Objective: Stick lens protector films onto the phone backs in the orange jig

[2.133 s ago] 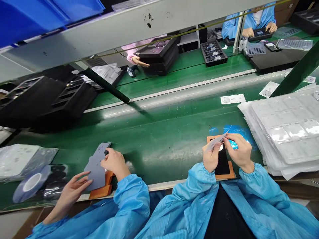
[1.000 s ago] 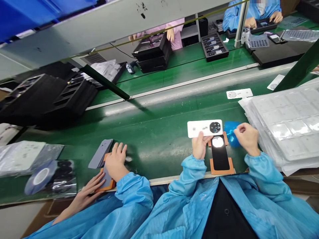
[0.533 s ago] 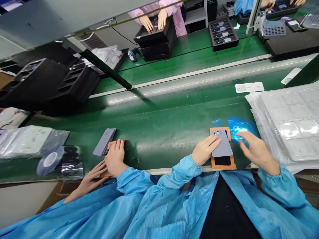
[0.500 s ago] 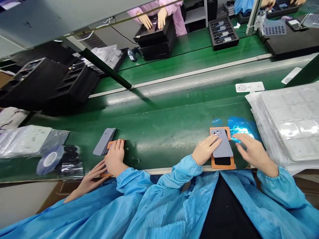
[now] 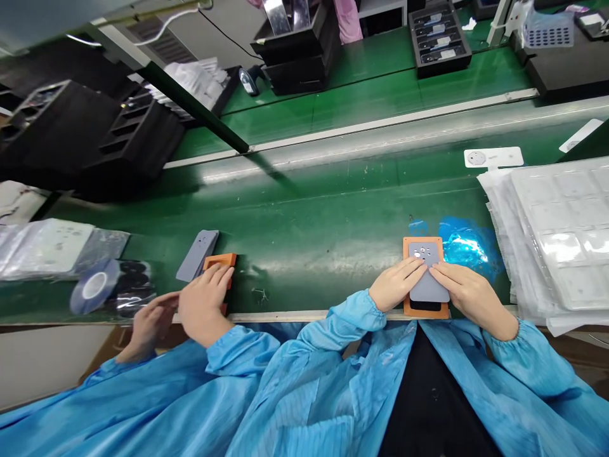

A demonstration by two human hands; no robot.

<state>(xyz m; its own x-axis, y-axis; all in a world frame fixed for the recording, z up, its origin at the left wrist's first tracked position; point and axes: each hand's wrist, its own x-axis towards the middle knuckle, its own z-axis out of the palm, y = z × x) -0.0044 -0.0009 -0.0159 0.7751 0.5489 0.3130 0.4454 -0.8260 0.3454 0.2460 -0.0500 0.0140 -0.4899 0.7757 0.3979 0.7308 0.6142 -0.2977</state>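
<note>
A grey phone back cover (image 5: 428, 289) with camera holes at its far end lies over an orange jig (image 5: 409, 245) at the bench's front edge. The jig's dark inside shows below the cover. My left hand (image 5: 397, 285) grips the cover's left side, its fingers together on top. From the other side my right hand (image 5: 473, 297) holds the right edge, fingertips close to those of my left. Just beyond my right fingers lies crumpled blue film (image 5: 469, 244).
At left, a co-worker's hands (image 5: 204, 301) are by another orange jig (image 5: 221, 260) and stacked grey covers (image 5: 197, 254). A tape roll (image 5: 95, 285) and bagged sheets (image 5: 47, 251) lie farther left. Clear plastic trays (image 5: 561, 235) are stacked at right. A dark post (image 5: 200, 108) stands beyond.
My right hand has moved left from beside the jig onto the cover, which now sits straighter over the jig. The co-worker's hands have drawn back from their jig. The view has shifted slightly.
</note>
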